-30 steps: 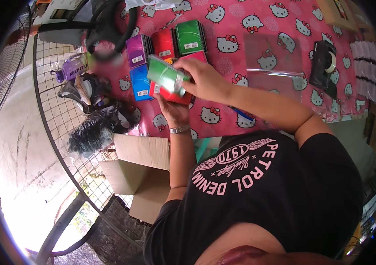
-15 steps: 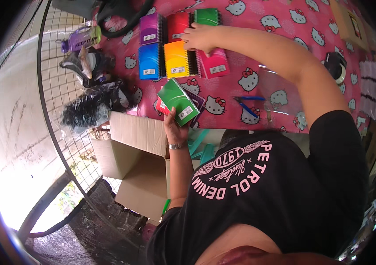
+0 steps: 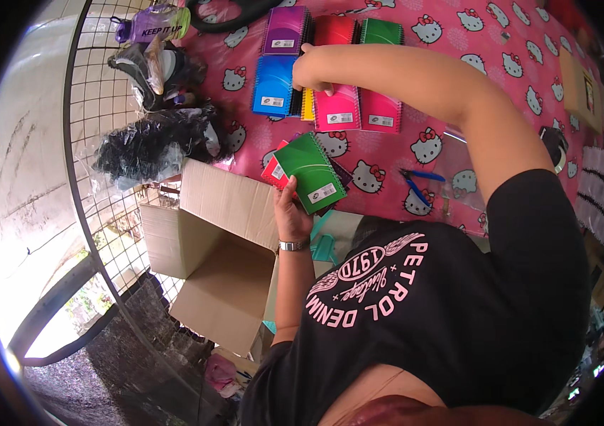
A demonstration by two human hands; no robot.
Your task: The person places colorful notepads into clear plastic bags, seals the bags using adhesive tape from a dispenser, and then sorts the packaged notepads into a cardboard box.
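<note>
My left hand (image 3: pixel 292 216) is closed around a small fan of spiral notebooks. A green notebook (image 3: pixel 309 167) lies on top; a red one (image 3: pixel 273 170) and a dark purple one (image 3: pixel 342 172) peek out behind it. My right hand (image 3: pixel 310 69) reaches over the notebooks on the table, its fingers bent down and their tips hidden. Beneath and beside it are a blue notebook (image 3: pixel 273 78), a yellow notebook (image 3: pixel 307 106) showing only as a strip, and a pink notebook (image 3: pixel 337 113). A second pink notebook (image 3: pixel 380 113) lies to the right. Behind are purple (image 3: pixel 284 32), red (image 3: pixel 336 30) and green (image 3: pixel 382 31) notebooks.
An open cardboard box (image 3: pixel 227 206) stands by my left forearm. Blue-handled pliers (image 3: pixel 419 184) lie on the pink patterned tablecloth (image 3: pixel 458 96). Dark plastic-wrapped bundles (image 3: pixel 163 145) and a purple bottle (image 3: pixel 153 25) line the left side; a tape roll (image 3: pixel 554 145) is at right.
The whole view has shifted. My right hand has moved left toward the blue notebook. Two pink notebooks now show side by side, and most of the yellow one is covered. The left hand keeps its notebooks.
</note>
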